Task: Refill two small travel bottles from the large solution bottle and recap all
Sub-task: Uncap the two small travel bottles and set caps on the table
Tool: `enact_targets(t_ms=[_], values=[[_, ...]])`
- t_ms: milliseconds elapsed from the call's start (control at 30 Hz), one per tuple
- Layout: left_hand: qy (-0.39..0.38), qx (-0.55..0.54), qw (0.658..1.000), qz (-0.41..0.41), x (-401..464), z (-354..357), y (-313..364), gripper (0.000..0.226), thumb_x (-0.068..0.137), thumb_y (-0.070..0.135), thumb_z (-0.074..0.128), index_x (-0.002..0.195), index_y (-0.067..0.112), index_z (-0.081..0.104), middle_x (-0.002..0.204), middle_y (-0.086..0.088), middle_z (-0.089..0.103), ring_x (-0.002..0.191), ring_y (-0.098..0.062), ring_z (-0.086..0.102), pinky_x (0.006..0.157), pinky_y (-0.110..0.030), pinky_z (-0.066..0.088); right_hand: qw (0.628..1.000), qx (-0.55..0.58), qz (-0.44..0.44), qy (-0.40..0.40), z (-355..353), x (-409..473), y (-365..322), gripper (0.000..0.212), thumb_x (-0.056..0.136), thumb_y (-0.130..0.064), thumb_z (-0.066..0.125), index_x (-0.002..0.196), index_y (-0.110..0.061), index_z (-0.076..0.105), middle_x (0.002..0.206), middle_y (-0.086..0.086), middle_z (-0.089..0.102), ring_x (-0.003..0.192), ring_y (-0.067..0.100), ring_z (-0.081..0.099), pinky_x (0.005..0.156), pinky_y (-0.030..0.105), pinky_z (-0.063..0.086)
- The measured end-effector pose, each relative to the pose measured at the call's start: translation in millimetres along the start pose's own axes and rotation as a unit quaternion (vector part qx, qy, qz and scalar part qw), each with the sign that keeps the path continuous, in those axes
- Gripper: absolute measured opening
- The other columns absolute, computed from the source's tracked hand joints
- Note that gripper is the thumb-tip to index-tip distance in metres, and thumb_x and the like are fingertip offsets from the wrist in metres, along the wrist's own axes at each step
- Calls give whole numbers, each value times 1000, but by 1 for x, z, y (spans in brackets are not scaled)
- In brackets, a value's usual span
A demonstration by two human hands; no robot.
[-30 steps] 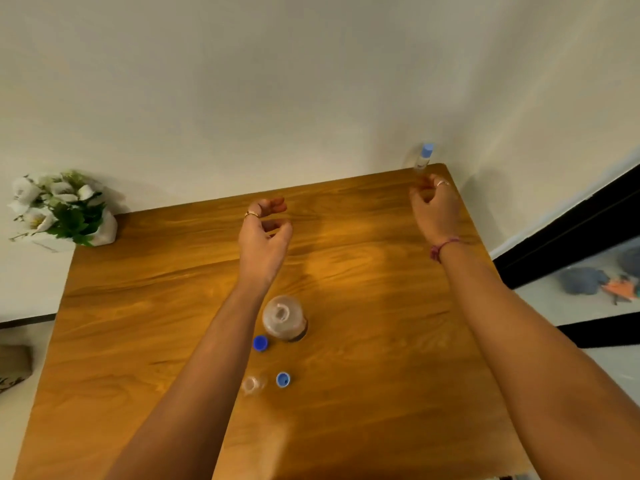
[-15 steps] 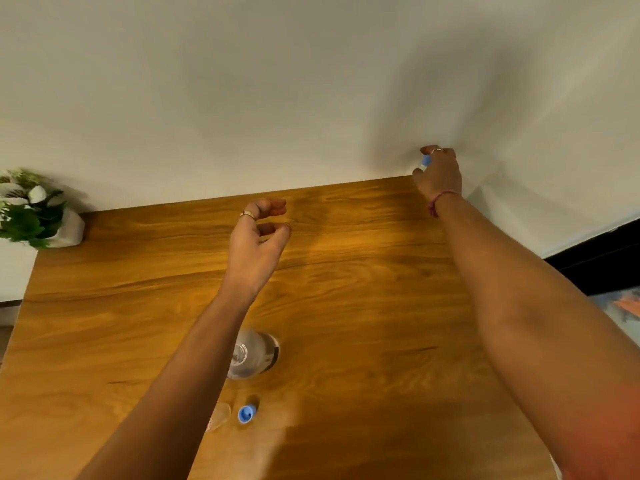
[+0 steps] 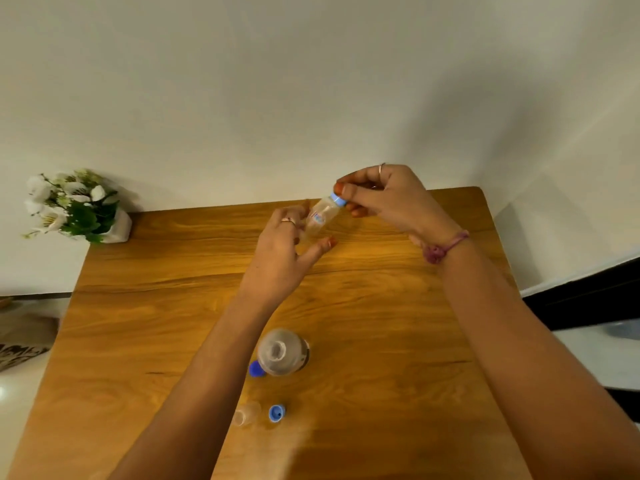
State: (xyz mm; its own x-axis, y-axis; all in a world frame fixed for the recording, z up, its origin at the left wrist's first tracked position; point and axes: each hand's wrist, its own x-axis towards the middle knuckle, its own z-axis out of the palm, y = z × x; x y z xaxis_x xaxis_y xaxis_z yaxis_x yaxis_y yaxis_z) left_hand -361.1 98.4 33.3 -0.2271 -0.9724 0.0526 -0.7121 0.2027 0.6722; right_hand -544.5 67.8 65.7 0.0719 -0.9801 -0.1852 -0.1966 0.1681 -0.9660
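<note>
While above the table (image 3: pixel 381 306), capped small bottle (image 3: pixel 320 218) gripped by left hand (image 3: pixel 280 258), cap (image 3: pixel 338 199) pinched by right hand (image 3: pixel 388 199).

Table (image 3: pixel 363 306): smooth, semi-gloss wood grain. Small bottle (image 3: pixel 320 218), at 12 o'clock from the large bottle (image 3: pixel 282 353): clear plastic, as is the latter. Caps (image 3: pixel 276 412): blue plastic. Wall (image 3: pixel 311 81): matt.

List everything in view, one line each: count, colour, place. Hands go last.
capped travel bottle: 1, clear with blue cap, held above the table's far side
open travel bottle: 1, clear, near edge of table
large solution bottle: 1, clear, uncapped, table centre
loose caps: 2, blue, one beside each standing bottle
table: 1, brown wood
flower pot: 1, white flowers, far left corner
left hand: 1, holds bottle body
right hand: 1, pinches bottle cap
</note>
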Motion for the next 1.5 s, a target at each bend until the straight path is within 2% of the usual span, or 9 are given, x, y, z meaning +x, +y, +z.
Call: enact_targets(t_ms=[133,367,533,667,767,867,1000,1133,1500], values=[[51,58,997,20,-24,-33,-4,54,83,37,68,129,11,57,103,0,51,85,-8,51,63,-5,37,994,-92,-55,-26,28,-24,-29,23,83,-27,68,101,-14,69,91,3,71,70,8,66,65,16,55],[51,-111,991,-51,-84,-80,-9,31,82,33,70,110,20,66,93,5,69,86,-5,63,68,-10,46,938,-197,-244,-145,65,-56,-65,26,84,-9,67,109,-16,65,109,-4,64,100,8,62,87,19,50],[73,-195,976,-59,-120,-103,-19,25,79,28,74,102,29,62,92,0,70,87,-15,65,75,-27,52,936,-224,-151,-226,93,-91,-113,70,73,-26,77,132,-38,41,132,-17,46,96,-11,59,78,14,52],[75,-222,970,-61,-141,-114,-29,34,77,28,76,107,21,64,98,-2,69,91,-16,65,80,-32,55,918,-351,-128,-133,127,-105,-128,45,79,-48,65,112,-17,61,91,0,69,62,7,68,51,16,53],[70,-237,967,-64,-155,-120,-38,35,76,27,77,108,23,64,100,-1,70,94,-17,65,85,-38,55,904,-358,-129,-195,135,-115,-136,37,82,-26,70,117,-26,58,110,-2,62,73,10,68,60,21,57],[76,-241,966,-62,-168,-126,-45,32,75,30,78,103,30,64,98,-1,70,94,-20,65,86,-45,54,915,-353,-69,-180,145,-125,-142,61,77,-45,68,131,-27,45,114,-3,57,76,13,69,60,23,58],[65,-254,963,-62,-180,-132,-50,32,75,28,78,103,29,63,99,0,71,95,-17,66,85,-35,55,901,-380,-95,-186,168,-131,-140,32,84,-33,66,111,-18,60,100,4,67,70,10,68,55,20,56],[61,-278,956,-66,-188,-137,-53,34,76,24,77,106,26,61,103,2,70,96,-9,66,82,-23,52,901,-376,-64,-205,172,-140,-147,63,77,-36,71,133,-32,43,115,-7,57,76,12,67,55,19,55],[36,-306,949,-61,-209,-133,-65,29,75,20,77,97,30,61,101,7,70,93,-1,65,79,-17,51,895,-401,-84,-175,189,-154,-137,33,82,-28,68,114,-18,61,106,1,65,67,3,66,52,15,52]])
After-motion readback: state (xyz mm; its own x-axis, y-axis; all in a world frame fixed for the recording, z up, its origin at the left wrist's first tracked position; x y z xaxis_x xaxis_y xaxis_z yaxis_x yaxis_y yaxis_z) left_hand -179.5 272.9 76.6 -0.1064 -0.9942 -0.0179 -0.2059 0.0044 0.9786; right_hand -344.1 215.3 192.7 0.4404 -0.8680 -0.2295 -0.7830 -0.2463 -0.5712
